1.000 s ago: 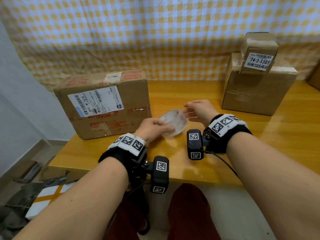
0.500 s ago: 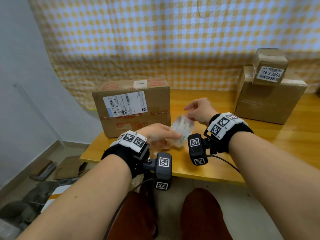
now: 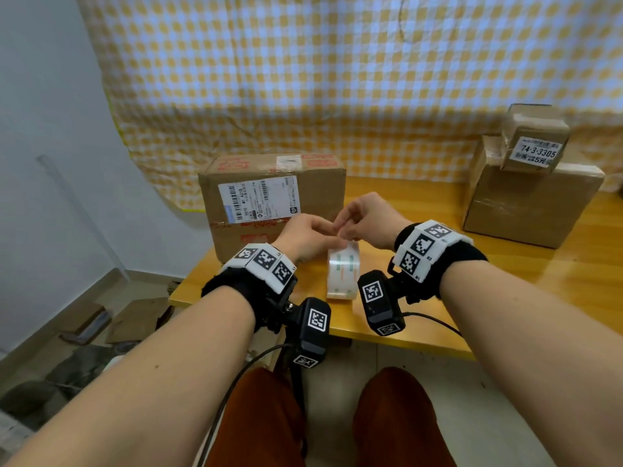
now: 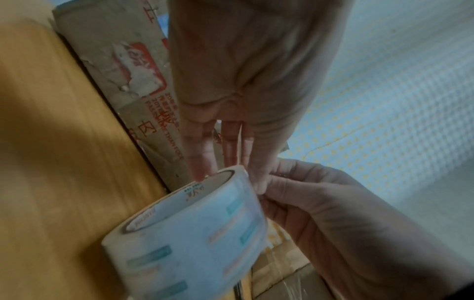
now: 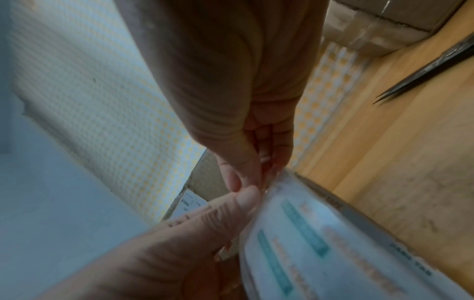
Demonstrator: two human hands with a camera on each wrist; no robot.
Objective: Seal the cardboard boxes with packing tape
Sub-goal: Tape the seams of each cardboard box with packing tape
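Observation:
A clear packing tape roll [image 3: 342,274] with green and orange print stands on edge above the table's front edge. My left hand [image 3: 313,235] grips its top, fingers [image 4: 205,160] at the core's rim and thumb on the outer face. My right hand [image 3: 357,220] meets it there, its curled fingertips [image 5: 243,174] pinching at the outer layer of the tape roll [image 5: 320,243]. A large labelled cardboard box [image 3: 269,200] stands just behind the hands. A second box [image 3: 529,207] with a small box [image 3: 534,139] on top stands at the right.
The wooden table [image 3: 488,298] is backed by a yellow checked cloth [image 3: 337,79]. Dark scissors [image 5: 423,69] lie on the table to the right of my right hand. Cardboard scraps [image 3: 128,318] litter the floor on the left.
The roll has turned from lying tilted in my left hand to standing on edge. My right hand has closed in and now pinches at its top beside my left thumb.

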